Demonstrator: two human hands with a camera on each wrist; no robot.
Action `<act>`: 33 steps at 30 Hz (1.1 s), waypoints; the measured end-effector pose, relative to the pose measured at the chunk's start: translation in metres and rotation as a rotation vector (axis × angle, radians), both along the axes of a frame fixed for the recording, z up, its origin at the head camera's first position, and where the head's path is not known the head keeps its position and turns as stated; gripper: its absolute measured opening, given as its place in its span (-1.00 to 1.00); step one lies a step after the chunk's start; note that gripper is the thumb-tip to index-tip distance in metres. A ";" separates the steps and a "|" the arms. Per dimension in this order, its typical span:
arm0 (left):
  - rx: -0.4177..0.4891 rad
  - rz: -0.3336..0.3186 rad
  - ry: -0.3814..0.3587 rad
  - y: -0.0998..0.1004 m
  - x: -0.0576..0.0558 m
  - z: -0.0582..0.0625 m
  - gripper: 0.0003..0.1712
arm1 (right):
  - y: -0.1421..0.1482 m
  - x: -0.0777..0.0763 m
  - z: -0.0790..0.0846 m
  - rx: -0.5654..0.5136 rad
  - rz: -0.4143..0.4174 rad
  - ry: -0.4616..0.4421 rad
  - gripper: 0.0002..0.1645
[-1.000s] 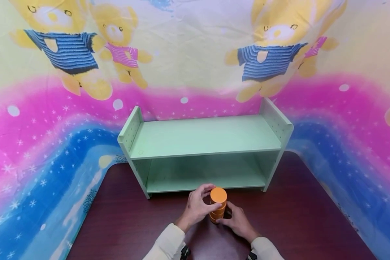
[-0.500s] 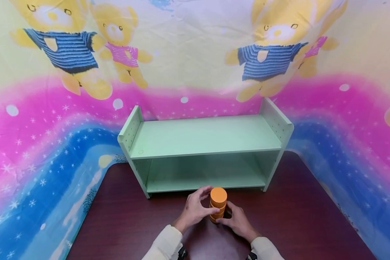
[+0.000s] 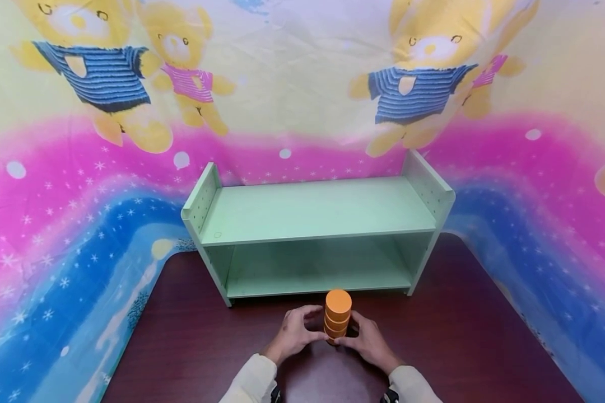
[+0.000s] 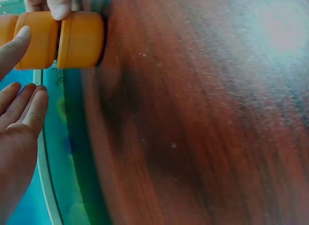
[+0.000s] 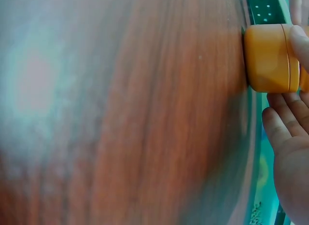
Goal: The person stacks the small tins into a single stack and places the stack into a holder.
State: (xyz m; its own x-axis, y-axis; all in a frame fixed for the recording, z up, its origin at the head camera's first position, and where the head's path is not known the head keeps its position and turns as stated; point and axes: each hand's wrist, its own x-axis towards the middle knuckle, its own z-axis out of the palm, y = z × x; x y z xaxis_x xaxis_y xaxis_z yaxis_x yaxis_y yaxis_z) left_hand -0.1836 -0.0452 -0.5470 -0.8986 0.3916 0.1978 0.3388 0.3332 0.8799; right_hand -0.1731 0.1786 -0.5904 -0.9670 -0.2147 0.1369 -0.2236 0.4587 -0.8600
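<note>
A stack of orange round lidded jars (image 3: 338, 305) stands on the dark wooden table, roughly between both hands. My left hand (image 3: 291, 337) is at its left side, with the thumb touching or just in front of the stack. In the left wrist view, the fingers of that hand (image 4: 19, 147) are fairly straight and apart from the jars. On the other side, my right hand (image 3: 373, 342) holds the low part of the stack, thumb in front and fingers behind. The lowest jar (image 5: 268, 58) sits on the tabletop in the right wrist view.
Behind the stack stands a pale green two-tier shelf (image 3: 317, 212) with raised side panels. The dark wooden table (image 3: 459, 336) reaches out to both sides. A cloth backdrop (image 3: 292, 84) printed with bears surrounds the table.
My left hand has slid down the stack and drawn back a little to the left, its fingers coming away from the upper jars. The right hand and the stack stay nearly in place.
</note>
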 end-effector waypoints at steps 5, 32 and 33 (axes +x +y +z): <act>0.008 -0.005 -0.055 -0.001 0.000 -0.009 -0.35 | 0.002 -0.002 0.001 0.018 0.004 -0.006 -0.20; -0.047 0.052 -0.124 0.016 0.000 -0.026 -0.47 | 0.014 -0.004 0.003 0.035 0.126 -0.040 -0.29; -0.038 0.053 -0.130 0.016 0.000 -0.026 -0.47 | 0.013 -0.004 0.002 0.041 0.125 -0.037 -0.29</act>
